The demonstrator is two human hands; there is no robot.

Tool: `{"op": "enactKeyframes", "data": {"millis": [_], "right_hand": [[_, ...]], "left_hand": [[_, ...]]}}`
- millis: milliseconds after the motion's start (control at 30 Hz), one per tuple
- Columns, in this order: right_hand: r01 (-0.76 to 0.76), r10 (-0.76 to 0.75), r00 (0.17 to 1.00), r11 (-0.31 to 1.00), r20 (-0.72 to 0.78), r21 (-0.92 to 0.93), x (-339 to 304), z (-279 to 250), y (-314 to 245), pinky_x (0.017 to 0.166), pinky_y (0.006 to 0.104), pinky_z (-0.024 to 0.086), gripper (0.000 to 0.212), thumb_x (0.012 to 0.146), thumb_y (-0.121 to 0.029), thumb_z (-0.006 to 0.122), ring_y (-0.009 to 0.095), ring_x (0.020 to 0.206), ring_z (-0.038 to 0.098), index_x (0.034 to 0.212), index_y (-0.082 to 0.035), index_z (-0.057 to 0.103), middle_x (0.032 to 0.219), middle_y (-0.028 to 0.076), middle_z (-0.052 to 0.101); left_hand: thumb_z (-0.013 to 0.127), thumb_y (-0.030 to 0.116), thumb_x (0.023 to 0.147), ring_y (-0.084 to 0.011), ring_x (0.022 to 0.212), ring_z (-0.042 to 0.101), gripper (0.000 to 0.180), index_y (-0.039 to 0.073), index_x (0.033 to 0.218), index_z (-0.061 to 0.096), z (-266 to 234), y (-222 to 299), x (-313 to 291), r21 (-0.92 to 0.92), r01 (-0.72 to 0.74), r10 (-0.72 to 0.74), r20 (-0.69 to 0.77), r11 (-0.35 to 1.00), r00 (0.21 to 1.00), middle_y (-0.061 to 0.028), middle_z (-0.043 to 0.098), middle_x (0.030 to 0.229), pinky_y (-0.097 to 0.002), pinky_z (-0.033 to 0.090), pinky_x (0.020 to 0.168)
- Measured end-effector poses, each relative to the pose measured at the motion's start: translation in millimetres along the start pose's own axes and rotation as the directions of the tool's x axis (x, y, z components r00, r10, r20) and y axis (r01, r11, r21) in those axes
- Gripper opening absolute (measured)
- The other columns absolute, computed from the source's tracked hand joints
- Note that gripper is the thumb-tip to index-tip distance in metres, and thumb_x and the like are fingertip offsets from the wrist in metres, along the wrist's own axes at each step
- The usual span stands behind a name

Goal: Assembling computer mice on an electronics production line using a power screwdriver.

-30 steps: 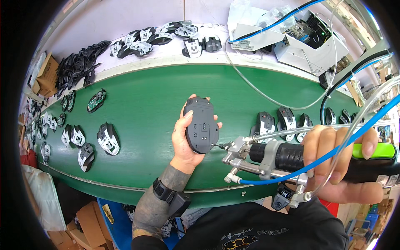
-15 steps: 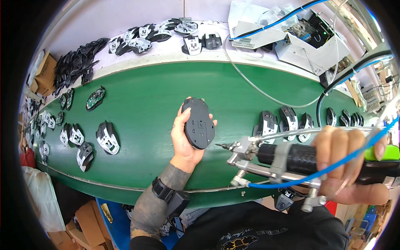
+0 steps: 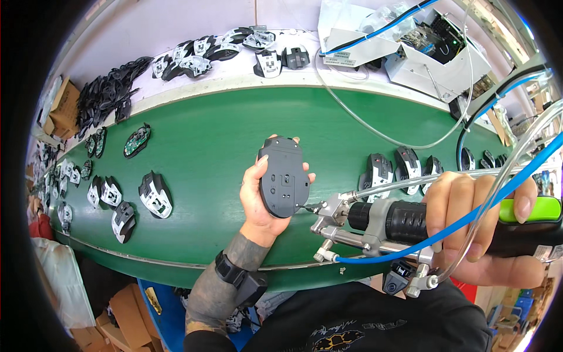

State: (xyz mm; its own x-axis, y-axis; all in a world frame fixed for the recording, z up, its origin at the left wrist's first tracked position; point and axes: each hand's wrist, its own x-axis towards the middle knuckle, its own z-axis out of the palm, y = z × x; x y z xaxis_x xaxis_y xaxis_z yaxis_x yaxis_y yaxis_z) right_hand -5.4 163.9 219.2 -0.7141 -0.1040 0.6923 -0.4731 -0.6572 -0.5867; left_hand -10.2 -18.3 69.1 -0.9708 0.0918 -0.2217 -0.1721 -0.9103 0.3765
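My left hand [image 3: 253, 196] holds a black computer mouse [image 3: 284, 176], fingers wrapped around its sides. The mouse's underside, with small screw holes, faces up. In my right hand [image 3: 469, 226] is an electric screwdriver [image 3: 406, 223] with a black body and a green lever, gripped with the fingers around it. A metal feeder head [image 3: 335, 212] sits at its front. The thin bit touches or almost touches the mouse's lower right edge. A blue hose [image 3: 399, 253] and clear tubes run from the tool across my right hand.
Partly assembled mice [image 3: 155, 196] stand on the green belt [image 3: 205, 146] at left, more mice [image 3: 378, 173] at right. A green circuit board in a mouse base [image 3: 138, 141] lies farther back. The back shelf holds mouse shells [image 3: 268, 63], black parts [image 3: 108, 91] and a white machine [image 3: 431, 73].
The screwdriver has moved left, its bit now at the mouse's lower right edge. The mouse has shifted slightly right and down. Mice on the belt have slid a little right against the shelf.
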Motion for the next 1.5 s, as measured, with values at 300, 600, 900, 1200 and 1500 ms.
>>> {"op": "enactKeyframes", "data": {"millis": [300,600,900,1200,1500], "right_hand": [[-0.004,0.004,0.999,1.0,0.039,-0.002,0.9,-2.4,-3.0,0.049,0.0214,0.053,0.052,0.082,-0.048,0.069,0.01,0.053,0.061,0.109,-0.011,0.044,0.065,-0.001,0.058],[-0.086,0.088,0.994,0.996,0.06,-0.023,6.7,1.0,-5.2,0.051,0.0227,0.051,0.054,0.082,-0.051,0.069,0.009,0.052,0.059,0.11,-0.012,0.044,0.064,-0.003,0.057],[-0.058,0.062,0.995,0.997,0.083,-0.051,18.7,-11.2,-42.3,0.054,0.0189,0.045,0.044,0.081,-0.033,0.075,0.006,0.054,0.055,0.106,-0.01,0.046,0.064,-0.005,0.05],[-0.004,0.004,1.0,0.999,-0.002,-0.037,10.3,3.1,-18.3,0.053,0.0195,0.049,0.049,0.083,-0.046,0.07,0.006,0.054,0.056,0.109,-0.013,0.045,0.069,-0.002,0.053],[-0.062,0.063,0.997,0.998,0.05,-0.017,13.3,7.5,-12.7,0.05,0.02,0.05,0.051,0.082,-0.048,0.07,0.007,0.051,0.057,0.111,-0.012,0.048,0.068,-0.002,0.055]], "left_hand": [[0.049,0.028,0.088,-0.0289,0.095,0.06,0.051,0.01,0.135,0.04,0.5,4.3,-2.8,0.0,0.044,-0.044,0.073,0.999,0.996,-0.0167,0.048,0.131,-0.0478,0.054,0.081],[0.049,0.027,0.089,-0.0281,0.093,0.06,0.049,0.009,0.134,0.04,8.1,3.8,-1.9,0.041,0.029,-0.031,0.034,0.999,0.999,-0.0159,0.049,0.128,-0.0456,0.054,0.08],[0.052,0.026,0.09,-0.0219,0.088,0.059,0.046,0.01,0.133,0.041,-1.0,10.8,10.7,0.252,-0.045,0.109,-0.249,0.967,0.962,-0.0092,0.053,0.112,-0.0406,0.055,0.076],[0.051,0.025,0.09,-0.0246,0.091,0.06,0.048,0.011,0.134,0.04,10.3,-4.6,1.1,0.136,0.046,-0.037,-0.074,0.99,0.997,-0.0124,0.053,0.12,-0.0442,0.054,0.08],[0.05,0.025,0.09,-0.0271,0.095,0.06,0.049,0.011,0.136,0.038,14.1,-4.3,-2.4,0.11,0.061,-0.061,-0.011,0.992,0.998,-0.0144,0.05,0.124,-0.0447,0.055,0.081]]}}
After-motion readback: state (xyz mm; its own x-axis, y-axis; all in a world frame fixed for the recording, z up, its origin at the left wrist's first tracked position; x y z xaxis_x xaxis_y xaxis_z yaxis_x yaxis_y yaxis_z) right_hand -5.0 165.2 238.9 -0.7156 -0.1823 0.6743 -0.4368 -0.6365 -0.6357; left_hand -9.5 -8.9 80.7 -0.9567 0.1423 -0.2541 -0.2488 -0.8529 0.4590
